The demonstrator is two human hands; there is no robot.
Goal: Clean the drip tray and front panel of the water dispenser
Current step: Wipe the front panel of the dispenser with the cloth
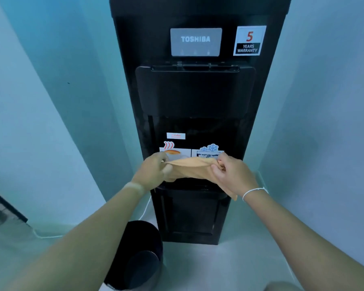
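A tall black water dispenser [194, 91] stands against the blue wall, its front panel facing me. An orange cloth [192, 168] is stretched between both hands in front of the dispensing recess. My left hand [153, 170] grips the cloth's left end, and my right hand [232, 173] pinches its right end, with a tail of cloth hanging below the wrist. The drip tray [189, 185] shows only as a dark ledge just under the cloth, mostly hidden. Hot and cold stickers [177, 151] sit right behind the cloth.
A grey display plate [195, 42] and a warranty sticker [249, 40] sit high on the panel. A dark round bin [139, 255] stands on the floor at the dispenser's lower left. A white cable [144, 211] runs along the wall base. Walls close in on both sides.
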